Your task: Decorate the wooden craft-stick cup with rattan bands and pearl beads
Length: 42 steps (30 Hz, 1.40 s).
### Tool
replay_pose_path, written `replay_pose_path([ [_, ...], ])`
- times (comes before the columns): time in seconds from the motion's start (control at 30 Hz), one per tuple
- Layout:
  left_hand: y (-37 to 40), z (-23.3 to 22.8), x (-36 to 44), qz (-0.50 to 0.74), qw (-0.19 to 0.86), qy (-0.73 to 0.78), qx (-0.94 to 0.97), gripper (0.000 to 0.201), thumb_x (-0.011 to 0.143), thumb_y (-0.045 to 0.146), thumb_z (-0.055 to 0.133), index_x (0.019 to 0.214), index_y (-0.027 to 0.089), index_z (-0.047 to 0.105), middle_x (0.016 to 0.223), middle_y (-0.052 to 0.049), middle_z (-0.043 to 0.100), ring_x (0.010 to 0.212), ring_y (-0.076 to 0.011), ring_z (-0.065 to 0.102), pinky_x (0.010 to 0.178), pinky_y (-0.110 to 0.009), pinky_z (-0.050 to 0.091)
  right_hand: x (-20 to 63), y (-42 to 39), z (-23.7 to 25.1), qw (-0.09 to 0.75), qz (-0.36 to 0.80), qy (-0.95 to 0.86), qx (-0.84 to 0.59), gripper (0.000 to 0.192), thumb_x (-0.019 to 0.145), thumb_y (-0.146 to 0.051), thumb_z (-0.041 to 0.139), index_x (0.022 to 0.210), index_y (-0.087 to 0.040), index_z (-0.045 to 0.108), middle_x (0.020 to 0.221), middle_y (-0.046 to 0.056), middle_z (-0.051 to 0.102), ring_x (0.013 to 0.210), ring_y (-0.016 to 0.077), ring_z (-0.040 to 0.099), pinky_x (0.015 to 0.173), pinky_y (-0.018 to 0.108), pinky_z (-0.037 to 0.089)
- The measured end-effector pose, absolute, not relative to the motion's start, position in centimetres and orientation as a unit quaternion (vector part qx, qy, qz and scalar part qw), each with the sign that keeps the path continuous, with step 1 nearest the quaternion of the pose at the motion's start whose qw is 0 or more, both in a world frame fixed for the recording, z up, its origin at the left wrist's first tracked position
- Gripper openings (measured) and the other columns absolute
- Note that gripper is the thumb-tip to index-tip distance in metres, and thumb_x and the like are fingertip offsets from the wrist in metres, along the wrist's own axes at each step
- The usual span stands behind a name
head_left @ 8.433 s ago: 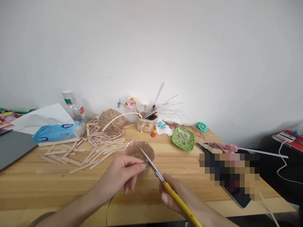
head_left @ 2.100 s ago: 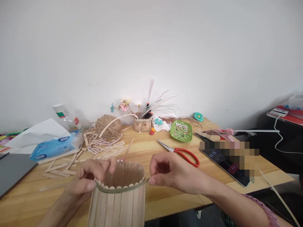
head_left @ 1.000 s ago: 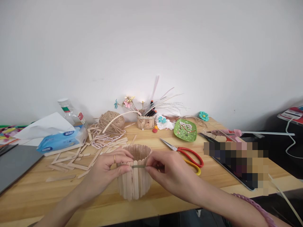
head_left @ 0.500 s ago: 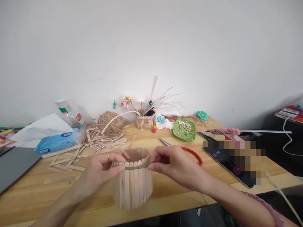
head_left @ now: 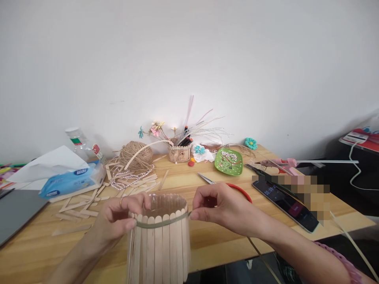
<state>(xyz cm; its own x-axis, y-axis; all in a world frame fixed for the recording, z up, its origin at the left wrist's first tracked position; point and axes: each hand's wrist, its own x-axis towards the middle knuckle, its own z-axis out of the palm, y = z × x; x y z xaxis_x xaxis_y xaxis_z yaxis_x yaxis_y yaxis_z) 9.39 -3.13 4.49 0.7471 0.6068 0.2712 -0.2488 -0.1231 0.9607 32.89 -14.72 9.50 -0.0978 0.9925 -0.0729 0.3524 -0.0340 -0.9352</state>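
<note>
In the lower centre of the frame, a stick-clad pot [head_left: 158, 250] and the green ribbon [head_left: 161, 225] along its top are clamped by the closed grip of the left hand [head_left: 122, 213], while the ribbon is pinched farther right by the right hand [head_left: 219, 211].

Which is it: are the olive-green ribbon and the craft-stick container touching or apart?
Touching. The head view shows the olive-green ribbon curving flat against the front of the craft-stick container, just below its scalloped rim.
</note>
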Motion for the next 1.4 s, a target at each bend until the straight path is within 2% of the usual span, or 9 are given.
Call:
replay_pose_path([
  [0.2,-3.6,4.4,9.1,0.344,0.639,0.162,0.668,0.019,0.068,0.039,0.071,0.06,0.023,0.065,0.055,0.001,0.045,0.077,-0.0189,0.048,0.071,-0.031,0.04,32.5,-14.7,9.4,0.4,0.481,-0.569,-0.533,0.027,0.067,-0.036,0.075,0.065,-0.014,0.059,0.058,-0.005,0.052,0.054,0.006,0.043,0.05,0.019,0.032],
  [0.5,-4.0,5.0,9.5,0.344,0.63,0.153,0.679,0.032,0.063,0.05,0.071,0.052,0.023,0.059,0.05,0.001,0.039,0.067,-0.017,0.042,0.059,-0.026,0.036,32.2,-14.4,9.4,0.443,0.58,-0.505,-0.461,0.037,0.054,-0.028,0.082,0.068,-0.016,0.05,0.056,-0.009,0.053,0.051,0.0038,0.045,0.048,0.016,0.031],
  [0.63,-4.4,5.2,9.8,0.345,0.628,0.155,0.68,0.034,0.062,0.053,0.07,0.05,0.023,0.058,0.046,0.001,0.036,0.065,-0.0174,0.041,0.059,-0.026,0.037,32.5,-14.0,9.1,0.423,0.584,-0.531,-0.444,0.035,0.057,-0.021,0.081,0.082,-0.015,0.058,0.051,-0.01,0.052,0.046,0.0031,0.042,0.045,0.016,0.028],
  [0.83,-3.6,5.0,9.5,0.328,0.615,0.17,0.696,0.036,0.063,0.056,0.069,0.051,0.023,0.059,0.049,0.001,0.043,0.069,-0.0183,0.046,0.061,-0.028,0.041,33.1,-13.4,8.2,0.418,0.605,-0.526,-0.427,0.029,0.058,-0.025,0.079,0.079,-0.013,0.063,0.058,-0.006,0.058,0.052,0.0043,0.049,0.051,0.018,0.035],
  [0.97,-2.2,4.5,8.7,0.31,0.536,0.191,0.762,0.014,0.071,0.039,0.068,0.064,0.027,0.067,0.068,0.0,0.062,0.083,-0.0216,0.056,0.074,-0.034,0.047,34.2,-13.9,7.0,0.482,0.478,-0.558,-0.477,0.052,0.054,-0.025,0.082,0.101,-0.016,0.06,0.083,0.0,0.064,0.079,0.012,0.059,0.076,0.026,0.046],
  [1.03,-1.9,4.0,8.9,0.348,0.463,0.229,0.783,0.005,0.073,0.026,0.065,0.071,0.029,0.068,0.084,0.002,0.067,0.09,-0.0217,0.058,0.084,-0.037,0.046,35.1,-14.8,6.3,0.492,0.371,-0.581,-0.532,0.047,0.062,-0.028,0.077,0.104,-0.016,0.059,0.098,0.005,0.064,0.093,0.0156,0.058,0.086,0.031,0.044],
  [1.17,-1.7,2.2,10.4,0.379,0.319,0.238,0.835,0.016,0.073,0.018,0.061,0.075,0.033,0.066,0.093,0.006,0.068,0.091,-0.0208,0.062,0.105,-0.046,0.031,38.2,-17.3,5.1,0.475,0.238,-0.548,-0.646,0.025,0.084,-0.036,0.054,0.095,-0.015,0.061,0.095,0.007,0.065,0.087,0.0166,0.06,0.078,0.031,0.047],
  [1.3,-1.0,0.7,12.3,0.338,0.217,0.164,0.901,0.019,0.071,0.019,0.063,0.079,0.036,0.065,0.092,0.007,0.071,0.088,-0.0211,0.065,0.114,-0.049,0.008,44.1,-19.8,3.9,0.45,0.069,-0.412,-0.79,0.022,0.081,-0.038,0.052,0.082,-0.017,0.06,0.081,0.003,0.065,0.077,0.0167,0.06,0.071,0.028,0.046],
  [1.4,-0.9,0.2,13.5,0.328,0.181,0.137,0.917,0.022,0.072,0.017,0.062,0.084,0.035,0.063,0.091,0.008,0.072,0.087,-0.0194,0.065,0.114,-0.046,0.0,49.6,-21.6,3.2,0.448,-0.039,-0.296,-0.843,0.029,0.08,-0.039,0.049,0.093,-0.014,0.055,0.092,0.01,0.061,0.086,0.0218,0.058,0.078,0.034,0.044],
])
